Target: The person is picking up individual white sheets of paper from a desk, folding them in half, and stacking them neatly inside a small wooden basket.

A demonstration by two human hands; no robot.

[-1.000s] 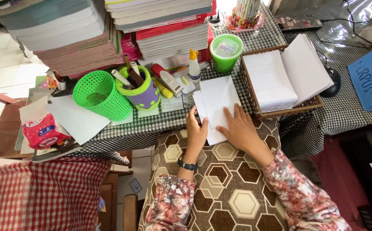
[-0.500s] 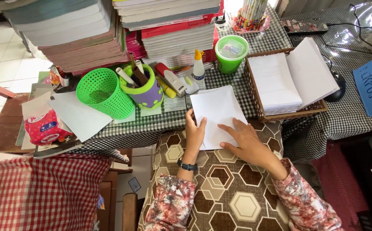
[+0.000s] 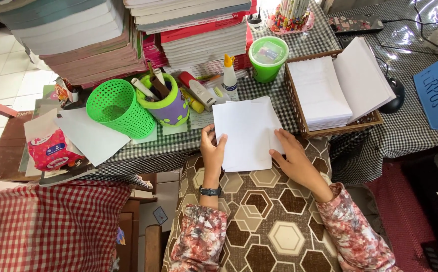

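Checked black-and-white cloth point(image 3: 309, 48) is covering the desk, its front edge dropping out of sight behind a cushion point(image 3: 264, 221) printed with brown and cream hexagons. Tall stacks of books point(image 3: 128, 35) are running off the top of the frame, so their height is hard to judge. To the right, a woven brown basket point(image 3: 299, 108) is holding flat white sheets. White paper point(image 3: 244, 133) — smooth, rectangular, folded — is lying half on the cloth, half over the cushion. The left hand point(image 3: 212, 151) is pinching its left edge, thumb on top; the right hand point(image 3: 292, 156) is gripping the right edge, fingers partly hidden beneath. Nearby, a perforated green plastic cup point(image 3: 115, 108) is standing — tilted slightly.
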